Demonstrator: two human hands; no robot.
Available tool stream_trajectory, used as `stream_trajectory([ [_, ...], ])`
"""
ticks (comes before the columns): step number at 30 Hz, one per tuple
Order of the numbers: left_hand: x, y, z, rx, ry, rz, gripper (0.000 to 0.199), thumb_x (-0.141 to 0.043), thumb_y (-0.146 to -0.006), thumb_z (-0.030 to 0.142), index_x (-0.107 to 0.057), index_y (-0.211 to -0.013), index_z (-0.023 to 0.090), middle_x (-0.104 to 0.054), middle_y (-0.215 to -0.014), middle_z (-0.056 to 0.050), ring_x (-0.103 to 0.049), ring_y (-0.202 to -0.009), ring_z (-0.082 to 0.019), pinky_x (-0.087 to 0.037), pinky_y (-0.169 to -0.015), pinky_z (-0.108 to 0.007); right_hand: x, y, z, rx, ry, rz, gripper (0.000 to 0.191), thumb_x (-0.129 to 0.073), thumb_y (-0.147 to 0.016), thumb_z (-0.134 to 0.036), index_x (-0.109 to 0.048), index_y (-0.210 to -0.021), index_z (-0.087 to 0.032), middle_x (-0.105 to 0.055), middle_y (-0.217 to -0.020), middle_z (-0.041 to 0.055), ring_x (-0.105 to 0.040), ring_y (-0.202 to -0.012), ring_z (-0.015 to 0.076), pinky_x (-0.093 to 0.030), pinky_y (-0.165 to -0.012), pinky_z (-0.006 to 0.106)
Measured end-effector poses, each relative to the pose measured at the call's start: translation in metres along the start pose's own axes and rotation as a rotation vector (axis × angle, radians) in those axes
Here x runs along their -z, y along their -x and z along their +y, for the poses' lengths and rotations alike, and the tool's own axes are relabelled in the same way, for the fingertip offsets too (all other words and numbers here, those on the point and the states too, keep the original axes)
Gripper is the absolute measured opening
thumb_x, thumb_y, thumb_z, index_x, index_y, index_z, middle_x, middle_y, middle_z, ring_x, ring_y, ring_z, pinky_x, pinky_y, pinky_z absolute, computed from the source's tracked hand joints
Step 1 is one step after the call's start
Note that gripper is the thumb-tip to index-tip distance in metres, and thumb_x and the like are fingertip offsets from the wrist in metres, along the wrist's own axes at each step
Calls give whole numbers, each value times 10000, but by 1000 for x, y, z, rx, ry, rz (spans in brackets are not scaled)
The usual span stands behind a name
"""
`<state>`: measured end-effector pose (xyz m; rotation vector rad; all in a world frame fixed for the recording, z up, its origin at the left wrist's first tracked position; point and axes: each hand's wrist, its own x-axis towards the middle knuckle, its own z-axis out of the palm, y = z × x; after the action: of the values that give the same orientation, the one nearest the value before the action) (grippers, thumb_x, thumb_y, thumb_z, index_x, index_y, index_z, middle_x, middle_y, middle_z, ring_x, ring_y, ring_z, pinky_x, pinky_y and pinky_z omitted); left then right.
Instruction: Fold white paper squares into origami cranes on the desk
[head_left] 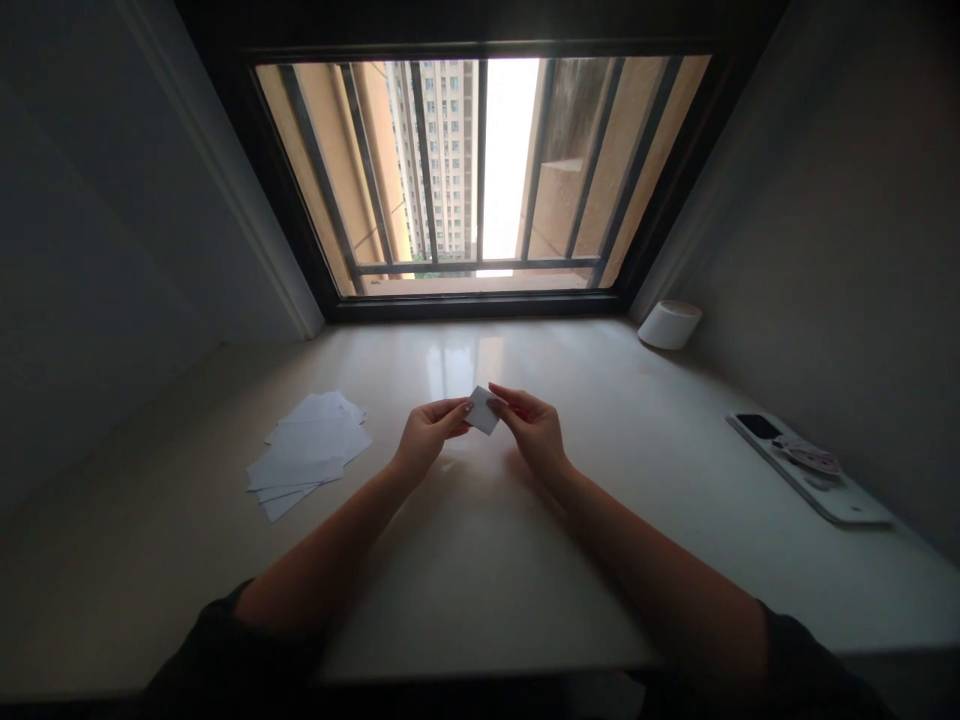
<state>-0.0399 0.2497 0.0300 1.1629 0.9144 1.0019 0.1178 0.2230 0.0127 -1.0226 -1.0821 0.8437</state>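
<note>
Head view: I see the paper (482,412) held over the sill (480,600).
Left hand (425,435): fingers nearly closed, pinching the paper's left corner.
Right hand (534,432): grasping the paper's right side, thumb on its face, index extended by the top corner.
Handling: I judge light, even pinches keep edges square.
Sheets (311,445): fanned, beyond the left hand.

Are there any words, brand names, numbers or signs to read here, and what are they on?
No words, brands, numbers or signs can be read.
White, phone-like slab: its pinkish picture is too blurred to tell if it has letters.
Small white paper square, held by the left hand and right hand: no writing shows.
Fanned white paper sheets: none shows.
Short white cylinder: none shows.
</note>
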Motion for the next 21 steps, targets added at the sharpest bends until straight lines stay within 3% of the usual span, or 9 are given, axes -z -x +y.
stream_trajectory([
  [5, 1, 1, 2, 3, -15, -16, 374, -731, -660, 420, -720, -925, 156, -717, -887, -82, -646, -805, -178, -499, -778, -317, 0, 1, -4, 55, 2, -7, 248, -676, -733, -332, -718, -960, -240, -680, -868, 35, -618, -802, 183, -499, -711, 311],
  [12, 3, -1, 3, -38, -191, -14, 393, -695, -687, 451, -721, -932, 144, -721, -818, -93, -644, -718, -176, -474, -606, -251, 1, 3, -5, 115, 137, -47, 232, -630, -776, -318, -713, -983, -254, -662, -839, 32, -598, -756, 168, -475, -673, 291],
  [21, 3, 0, 1, -33, -207, -1, 382, -698, -672, 469, -723, -891, 158, -721, -796, -78, -637, -682, -160, -464, -597, -242, 1, 2, -3, 110, 149, -62, 237, -627, -779, -307, -707, -997, -254, -656, -837, 34, -587, -745, 165, -463, -661, 289],
])
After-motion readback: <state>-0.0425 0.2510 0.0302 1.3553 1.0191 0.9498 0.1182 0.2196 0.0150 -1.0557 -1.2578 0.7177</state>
